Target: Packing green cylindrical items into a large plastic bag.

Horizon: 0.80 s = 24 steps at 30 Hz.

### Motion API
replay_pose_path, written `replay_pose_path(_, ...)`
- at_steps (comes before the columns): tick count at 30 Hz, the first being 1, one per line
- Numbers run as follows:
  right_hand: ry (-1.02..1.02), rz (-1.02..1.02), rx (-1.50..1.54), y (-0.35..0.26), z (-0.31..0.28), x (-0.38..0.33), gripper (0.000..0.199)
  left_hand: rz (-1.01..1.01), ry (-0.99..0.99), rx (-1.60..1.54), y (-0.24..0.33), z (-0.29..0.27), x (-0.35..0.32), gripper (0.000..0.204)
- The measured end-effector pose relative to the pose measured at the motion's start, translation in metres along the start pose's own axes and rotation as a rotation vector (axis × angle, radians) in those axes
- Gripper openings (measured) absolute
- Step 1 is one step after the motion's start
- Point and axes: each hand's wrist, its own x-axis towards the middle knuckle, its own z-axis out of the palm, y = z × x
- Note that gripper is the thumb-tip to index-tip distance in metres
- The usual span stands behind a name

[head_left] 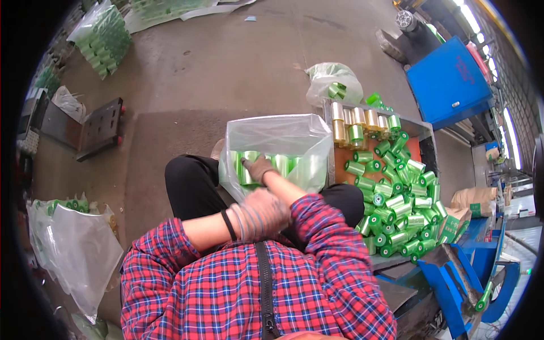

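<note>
A clear plastic bag (277,129) stands open between my knees, with several upright rolls of green film (280,164) packed in it. My right hand (259,169), in a dark glove, is down inside the bag. Its fingers are curled at the top of a green roll at the left. Closer to my body, my left hand (262,215) wears a pale striped glove and crosses under my right forearm. Motion smears its fingers, so its grip does not show.
On my right, a large bin (432,153) is heaped with loose green rolls (399,209), with gold-toned rolls (357,117) at its far left. A bagged bundle (335,85) lies beyond it. Further right are a blue cabinet (450,85) and blue machinery (445,289). Another filled bag (76,243) stands at left.
</note>
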Motion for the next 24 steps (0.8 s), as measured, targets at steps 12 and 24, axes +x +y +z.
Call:
replay_pose_path(12, 0.349, -0.261, 0.552, 0.137, -0.299, -0.058, 0.044, -0.168, 0.756, 0.497, -0.131, -0.055, -0.070, 0.055)
replay_pose_path(24, -0.342, 0.652, -0.501, 0.452, 0.021, -0.084, 0.057, -0.924, 0.830, -0.256, -0.190, 0.014, -0.107, 0.033)
